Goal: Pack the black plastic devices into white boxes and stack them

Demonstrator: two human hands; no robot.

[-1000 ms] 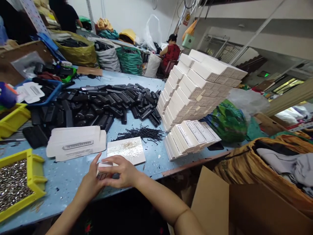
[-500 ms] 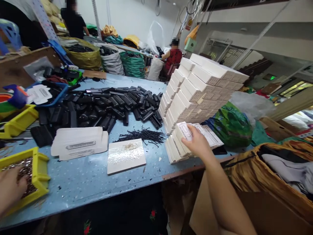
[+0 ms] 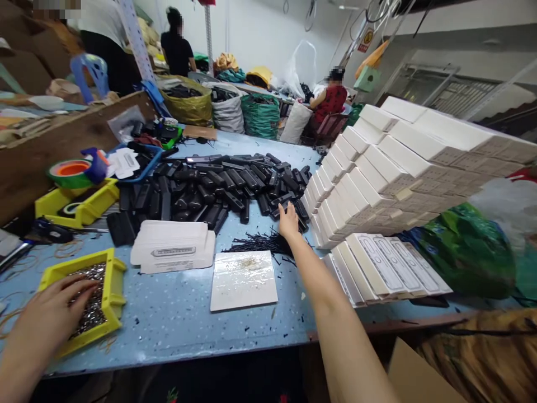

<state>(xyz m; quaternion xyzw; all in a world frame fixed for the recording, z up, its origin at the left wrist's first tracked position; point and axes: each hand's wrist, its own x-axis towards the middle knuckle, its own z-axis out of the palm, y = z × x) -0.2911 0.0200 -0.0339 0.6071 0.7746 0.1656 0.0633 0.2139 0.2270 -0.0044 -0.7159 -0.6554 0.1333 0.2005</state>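
Head view: right hand [image 3: 289, 222] extended over the table [image 3: 176, 327] to the near right edge of the heap of black cases [image 3: 235, 179]. Nearest case [image 3: 282, 200] lies just beyond the fingertips, its long axis running crosswise to the forearm and rising slightly to the right. Right hand is the nearer of the two; left hand [image 3: 56, 313] is well apart, over the yellow bin [image 3: 109, 280]. Right thumb and fingers stand slightly apart; contact with a case cannot be determined. Left fingers are loosely spread above the metal pieces [image 3: 90, 320]; contact likewise cannot be determined.

Cases: black, oblong, rounded at the ends, partly glossy, lying at mixed angles. Black pins [image 3: 251, 243] lie loose beside the right wrist. White boxes [image 3: 356, 187] are stacked just right of the heap.
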